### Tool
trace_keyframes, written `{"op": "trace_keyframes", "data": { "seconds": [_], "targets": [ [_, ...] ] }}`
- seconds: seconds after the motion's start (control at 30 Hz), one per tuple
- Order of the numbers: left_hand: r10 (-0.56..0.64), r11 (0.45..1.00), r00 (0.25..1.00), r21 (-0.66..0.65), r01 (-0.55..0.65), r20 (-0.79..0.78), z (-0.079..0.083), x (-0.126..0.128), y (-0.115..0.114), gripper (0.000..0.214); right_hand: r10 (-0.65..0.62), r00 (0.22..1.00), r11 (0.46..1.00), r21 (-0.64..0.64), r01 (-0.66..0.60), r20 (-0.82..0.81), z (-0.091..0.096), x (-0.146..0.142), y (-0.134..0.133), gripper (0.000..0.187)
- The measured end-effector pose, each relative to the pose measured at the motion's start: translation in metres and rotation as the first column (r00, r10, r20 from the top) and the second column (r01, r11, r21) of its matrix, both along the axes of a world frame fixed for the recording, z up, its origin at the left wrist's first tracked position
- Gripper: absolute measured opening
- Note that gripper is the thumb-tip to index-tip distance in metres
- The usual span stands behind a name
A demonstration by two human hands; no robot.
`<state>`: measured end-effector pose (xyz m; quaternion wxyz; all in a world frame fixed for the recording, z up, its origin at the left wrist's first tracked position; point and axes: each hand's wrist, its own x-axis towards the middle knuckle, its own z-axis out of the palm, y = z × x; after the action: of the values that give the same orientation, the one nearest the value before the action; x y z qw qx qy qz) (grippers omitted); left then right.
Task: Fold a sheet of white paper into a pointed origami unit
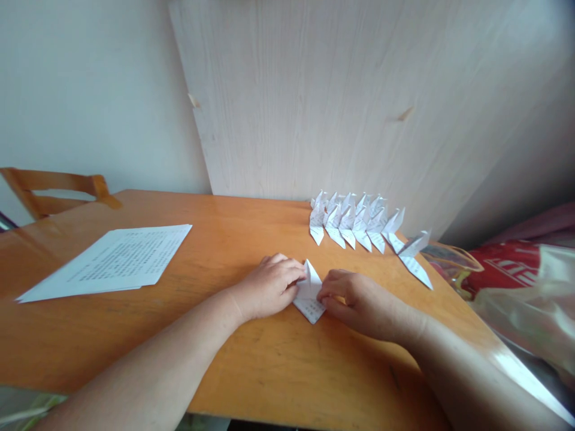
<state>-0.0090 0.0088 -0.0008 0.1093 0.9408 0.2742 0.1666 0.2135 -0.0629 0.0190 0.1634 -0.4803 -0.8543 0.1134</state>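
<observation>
A small piece of folded printed paper (311, 304) lies on the wooden table (251, 365) between my hands, one point facing away from me and one toward me. My left hand (274, 284) has its curled fingers on the paper's left edge. At the opposite edge, the bent fingers and thumb of my right hand (353, 299) pinch the paper. The fingertips cover parts of both sides. Beyond my right hand stand several folded paper figures (360, 221) in two close rows, and another folded paper figure (414, 258) sits apart from them, closer to the table's right side.
A stack of printed sheets (121, 260) lies on the table at left. Behind it is a wooden chair (58, 182). A pale wooden panel (305, 108) rises at the table's back edge. Red packaging (507, 266) and a translucent plastic bag (525, 311) are beyond the right edge.
</observation>
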Motion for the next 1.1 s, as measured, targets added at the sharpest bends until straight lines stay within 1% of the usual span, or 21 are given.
{"op": "trace_keyframes", "data": {
  "seconds": [0.17, 0.27, 0.37, 0.57, 0.77, 1.1],
  "targets": [
    [0.008, 1.0, 1.0, -0.013, -0.008, -0.014, -0.003, -0.002, 0.002, 0.03, -0.127, 0.989, 0.992, -0.007, 0.127, -0.081, -0.014, 0.003, 0.018, 0.026],
    [0.022, 1.0, 0.999, -0.014, -0.022, -0.023, -0.006, -0.003, 0.003, 0.031, -0.147, 0.987, 0.989, -0.003, 0.147, -0.062, -0.021, 0.004, 0.026, 0.026],
    [0.034, 0.999, 0.999, -0.021, -0.035, -0.019, -0.008, -0.003, 0.004, 0.031, -0.153, 0.988, 0.988, 0.024, 0.153, -0.006, -0.024, 0.002, 0.027, 0.025],
    [0.033, 0.998, 0.999, -0.048, -0.034, -0.001, -0.009, -0.002, 0.006, 0.03, -0.17, 0.978, 0.982, 0.097, 0.159, 0.119, -0.023, -0.006, 0.024, 0.026],
    [0.028, 0.999, 0.999, -0.046, -0.028, 0.018, -0.011, -0.001, 0.007, 0.029, -0.216, 0.946, 0.973, 0.137, 0.187, 0.242, -0.019, -0.015, 0.021, 0.024],
    [0.022, 0.999, 1.0, -0.037, -0.021, 0.022, -0.012, -0.001, 0.008, 0.026, -0.239, 0.943, 0.966, 0.16, 0.205, 0.231, -0.024, -0.016, 0.021, 0.023]
  ]
}}
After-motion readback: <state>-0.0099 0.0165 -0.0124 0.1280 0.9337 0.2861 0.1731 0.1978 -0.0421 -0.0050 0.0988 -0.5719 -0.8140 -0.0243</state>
